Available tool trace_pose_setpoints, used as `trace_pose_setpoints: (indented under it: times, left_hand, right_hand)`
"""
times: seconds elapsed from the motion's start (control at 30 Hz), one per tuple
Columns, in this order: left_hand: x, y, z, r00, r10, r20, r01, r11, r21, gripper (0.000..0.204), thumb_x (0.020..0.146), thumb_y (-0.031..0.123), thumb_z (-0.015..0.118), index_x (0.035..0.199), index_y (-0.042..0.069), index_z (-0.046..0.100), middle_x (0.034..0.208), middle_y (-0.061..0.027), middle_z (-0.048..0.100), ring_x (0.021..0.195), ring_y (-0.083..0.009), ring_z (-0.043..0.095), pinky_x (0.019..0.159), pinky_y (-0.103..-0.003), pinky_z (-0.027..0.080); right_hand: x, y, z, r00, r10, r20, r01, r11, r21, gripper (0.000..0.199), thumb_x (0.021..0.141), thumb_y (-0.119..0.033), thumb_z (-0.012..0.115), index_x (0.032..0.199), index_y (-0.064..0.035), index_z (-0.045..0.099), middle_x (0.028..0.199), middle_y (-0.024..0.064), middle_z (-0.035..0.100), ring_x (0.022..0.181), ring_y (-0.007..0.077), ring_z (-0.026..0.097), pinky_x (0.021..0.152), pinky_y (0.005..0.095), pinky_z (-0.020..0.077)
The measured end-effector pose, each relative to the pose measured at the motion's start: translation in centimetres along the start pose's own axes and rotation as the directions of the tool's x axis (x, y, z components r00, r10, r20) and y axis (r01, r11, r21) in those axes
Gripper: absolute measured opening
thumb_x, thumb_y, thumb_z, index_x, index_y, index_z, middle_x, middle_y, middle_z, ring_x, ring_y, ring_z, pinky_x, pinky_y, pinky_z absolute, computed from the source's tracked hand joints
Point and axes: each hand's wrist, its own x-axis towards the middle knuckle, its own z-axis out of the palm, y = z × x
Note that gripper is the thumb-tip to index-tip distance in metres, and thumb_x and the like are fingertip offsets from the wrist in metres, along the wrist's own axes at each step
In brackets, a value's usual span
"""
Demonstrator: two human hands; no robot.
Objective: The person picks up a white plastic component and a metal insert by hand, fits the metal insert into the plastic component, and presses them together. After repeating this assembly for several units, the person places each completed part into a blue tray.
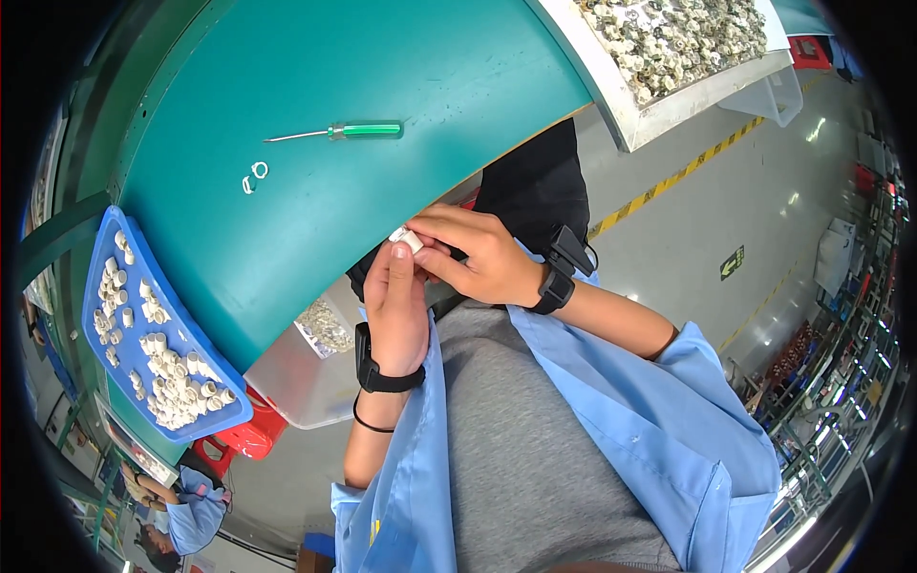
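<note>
Close to the table's near edge, my left hand and my right hand meet around a small white cylindrical part. Thumb and fingers of both hands pinch it, and they hide some of its shape. Beyond them on the green table lies a screwdriver with a green handle, its tip pointing left. Two small white rings rest left of the screwdriver, apart from my hands.
A blue tray of white cylindrical parts stands at the table's left end. A white-rimmed tray heaped with small cream parts is at the upper right. Below the table edge sits a clear bin. A co-worker is at lower left.
</note>
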Motion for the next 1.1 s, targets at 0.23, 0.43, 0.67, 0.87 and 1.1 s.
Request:
trace_pose_setpoints:
  times: [0.23, 0.43, 0.67, 0.87, 1.1]
  left_hand:
    - [0.5, -0.5, 1.2, 0.997, 0.030, -0.064, -0.032, 0.999, -0.037, 0.034, 0.109, 0.031, 0.044, 0.112, 0.002, 0.060, 0.103, -0.0039, 0.062, 0.092, -0.0115, 0.054, 0.081, -0.028, 0.043]
    - [-0.2, -1.2, 0.7, 0.999, 0.041, -0.007, -0.041, 0.998, 0.054, 0.034, 0.110, 0.030, 0.042, 0.111, 0.002, 0.060, 0.102, -0.0037, 0.062, 0.091, -0.0107, 0.053, 0.079, -0.028, 0.041]
    - [0.5, -0.7, 0.7, 0.998, 0.060, -0.033, -0.059, 0.997, 0.041, 0.034, 0.110, 0.030, 0.043, 0.109, 0.002, 0.060, 0.101, -0.0034, 0.062, 0.089, -0.0102, 0.051, 0.079, -0.027, 0.040]
    - [0.4, -0.7, 0.6, 0.997, 0.075, -0.022, -0.074, 0.997, 0.035, 0.034, 0.110, 0.031, 0.043, 0.110, 0.002, 0.060, 0.101, -0.0032, 0.062, 0.089, -0.0101, 0.052, 0.078, -0.027, 0.040]
    - [0.4, -0.5, 1.0, 0.998, 0.060, -0.032, -0.062, 0.996, -0.061, 0.035, 0.110, 0.031, 0.044, 0.113, -0.001, 0.060, 0.107, -0.0059, 0.062, 0.098, -0.0138, 0.056, 0.088, -0.030, 0.043]
  right_hand:
    - [0.5, 0.4, -0.4, 1.000, 0.002, -0.007, -0.002, 1.000, -0.026, 0.037, 0.091, -0.005, 0.069, 0.126, 0.0049, 0.064, 0.106, 0.0182, 0.071, 0.085, 0.0273, 0.072, 0.074, 0.0336, 0.0578]
    - [-0.7, 0.4, -0.8, 0.999, -0.040, 0.003, 0.040, 0.999, -0.029, 0.036, 0.091, -0.004, 0.068, 0.125, 0.0056, 0.064, 0.106, 0.0192, 0.071, 0.082, 0.0274, 0.072, 0.071, 0.0336, 0.0582]
    - [0.1, 1.1, -0.2, 0.999, -0.038, -0.037, 0.038, 0.999, 0.002, 0.038, 0.089, -0.002, 0.068, 0.126, 0.0057, 0.063, 0.102, 0.0176, 0.071, 0.078, 0.0246, 0.071, 0.067, 0.0322, 0.0573]
    - [0.0, 1.0, -0.1, 0.999, -0.032, -0.029, 0.032, 0.999, -0.012, 0.039, 0.089, -0.003, 0.069, 0.126, 0.0052, 0.063, 0.101, 0.0173, 0.071, 0.078, 0.0249, 0.072, 0.067, 0.0320, 0.0571]
    - [0.3, 1.1, -0.2, 0.996, -0.080, -0.034, 0.078, 0.994, -0.074, 0.038, 0.088, -0.004, 0.070, 0.125, 0.0049, 0.065, 0.107, 0.0196, 0.072, 0.083, 0.0274, 0.073, 0.069, 0.0324, 0.0575]
